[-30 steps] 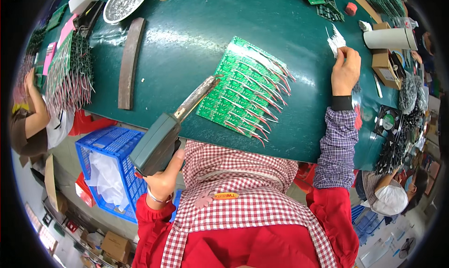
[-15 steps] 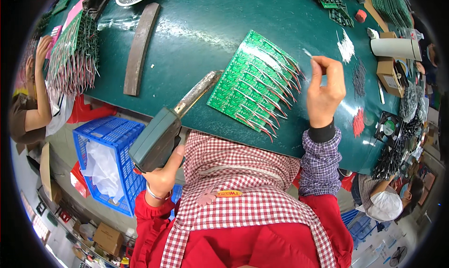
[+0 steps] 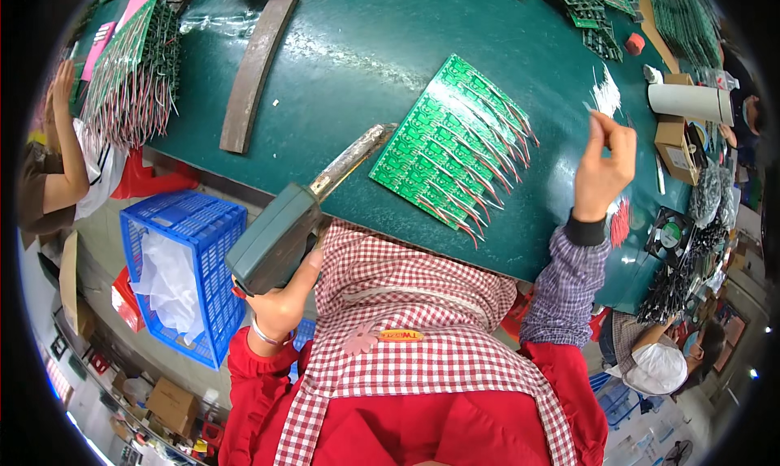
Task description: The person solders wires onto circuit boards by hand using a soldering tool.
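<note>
My left hand (image 3: 280, 305) grips a green pistol-shaped soldering iron (image 3: 276, 237) at the table's front edge. Its long metal barrel points up and right, the tip beside the left edge of a green circuit board panel (image 3: 431, 137). Rows of red, white and black wires stand on that panel, their free ends hanging over its right side. To the right of it, my right hand (image 3: 605, 161) is raised with thumb and forefinger pinched on a thin pale piece (image 3: 588, 106), too small to name. Just beyond the fingertips lies a pile of short white wires (image 3: 606, 92).
Red wires (image 3: 621, 222) lie beside my right wrist, with a small fan (image 3: 670, 236) farther right. A dark bar (image 3: 258, 76) and wired boards (image 3: 130, 84) are at left. Stacked boards (image 3: 678, 23) stand far right. A blue crate (image 3: 183, 279) sits below the table; co-workers sit at both sides.
My right hand has moved right, from beside the panel's wires to near the white wire pile. My left hand still grips the soldering iron. The view has shifted slightly.
</note>
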